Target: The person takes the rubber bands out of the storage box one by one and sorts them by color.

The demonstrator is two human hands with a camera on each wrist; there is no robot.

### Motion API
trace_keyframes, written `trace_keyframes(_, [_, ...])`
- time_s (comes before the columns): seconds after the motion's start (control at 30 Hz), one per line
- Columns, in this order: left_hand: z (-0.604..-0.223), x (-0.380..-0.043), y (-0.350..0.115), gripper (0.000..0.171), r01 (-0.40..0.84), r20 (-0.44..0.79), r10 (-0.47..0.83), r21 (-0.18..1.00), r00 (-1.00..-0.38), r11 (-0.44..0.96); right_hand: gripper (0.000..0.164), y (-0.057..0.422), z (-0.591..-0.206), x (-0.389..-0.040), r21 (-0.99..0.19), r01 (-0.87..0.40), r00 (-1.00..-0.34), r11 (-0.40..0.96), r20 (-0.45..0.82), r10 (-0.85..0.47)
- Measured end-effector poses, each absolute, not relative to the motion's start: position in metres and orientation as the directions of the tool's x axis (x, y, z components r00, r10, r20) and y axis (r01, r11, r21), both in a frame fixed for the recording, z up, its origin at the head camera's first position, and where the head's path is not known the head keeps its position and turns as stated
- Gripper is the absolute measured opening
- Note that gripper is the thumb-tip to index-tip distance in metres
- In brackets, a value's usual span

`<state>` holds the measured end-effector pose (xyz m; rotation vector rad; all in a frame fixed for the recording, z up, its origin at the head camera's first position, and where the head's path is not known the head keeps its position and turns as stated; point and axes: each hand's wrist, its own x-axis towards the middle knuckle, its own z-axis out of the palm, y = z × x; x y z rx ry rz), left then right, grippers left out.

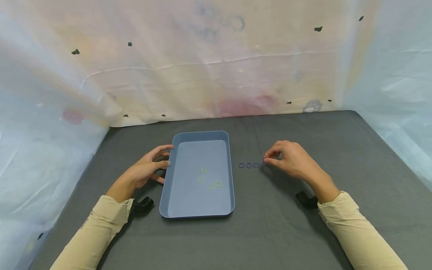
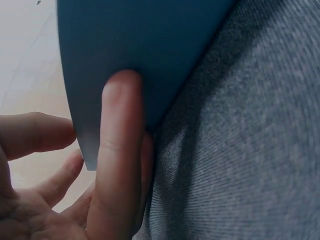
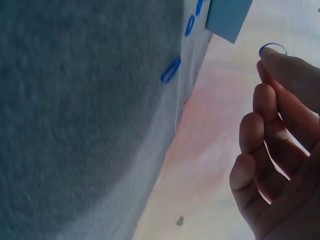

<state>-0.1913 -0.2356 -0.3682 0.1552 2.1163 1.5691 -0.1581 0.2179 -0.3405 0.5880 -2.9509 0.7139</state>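
A blue-grey tray [image 1: 197, 202] lies on the dark cloth, with several thin yellow rubber bands [image 1: 201, 179] on its floor. My left hand [image 1: 143, 168] is at the tray's left side, fingers spread. In the left wrist view its thumb [image 2: 121, 125] presses flat on the tray's outer wall [image 2: 135, 40], while another fingertip meets the rim. To the right of the tray, three blue rubber bands [image 1: 248, 165] form a row. My right hand [image 1: 291, 159] is just beyond the row's right end. Between thumb and forefinger it pinches another blue rubber band [image 3: 274, 45], held above the cloth.
Dark grey cloth [image 1: 270, 232] covers the table. Pale patterned sheeting [image 1: 216, 82] hangs behind it and along both sides. A black strap [image 1: 143, 204] shows under the left wrist and another black strap [image 1: 306, 200] under the right.
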Motion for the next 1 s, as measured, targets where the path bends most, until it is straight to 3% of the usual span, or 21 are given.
trace_keyframes(1.0, [-0.367, -0.187, -0.240, 0.065, -0.200, -0.313, 0.377, 0.930, -0.872, 0.309, 0.008, 0.238, -0.350, -0.170, -0.350, -0.319, -0.947, 0.881, 0.079, -0.312])
